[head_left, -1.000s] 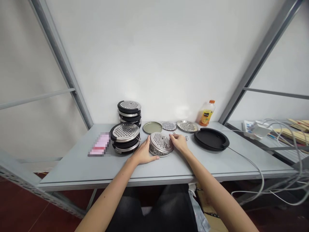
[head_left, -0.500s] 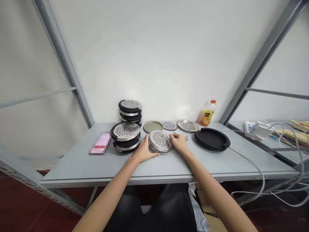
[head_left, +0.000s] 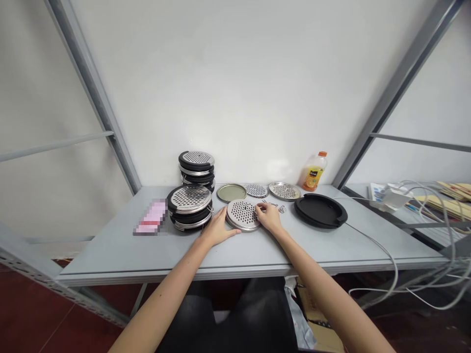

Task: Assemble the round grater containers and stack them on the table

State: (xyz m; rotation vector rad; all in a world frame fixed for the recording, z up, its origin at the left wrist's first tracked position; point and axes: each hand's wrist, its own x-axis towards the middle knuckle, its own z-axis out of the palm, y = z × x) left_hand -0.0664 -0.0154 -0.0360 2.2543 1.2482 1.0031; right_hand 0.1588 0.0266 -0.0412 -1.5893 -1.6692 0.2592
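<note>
Metal perforated disc point(head_left: 243, 214) between left hand point(head_left: 218, 229) and right hand point(head_left: 269, 217).

Plain white wall point(head_left: 235, 98) behind the tabletop point(head_left: 147, 255), with a diffuse bright patch low on it. Tabletop: pale grey, flat, layered front edge. Grey metal uprights at both sides, joined by thin crossbars. Floor point(head_left: 33, 314): dark red, faint joint line. Second grey surface point(head_left: 423, 223) at right.
</note>
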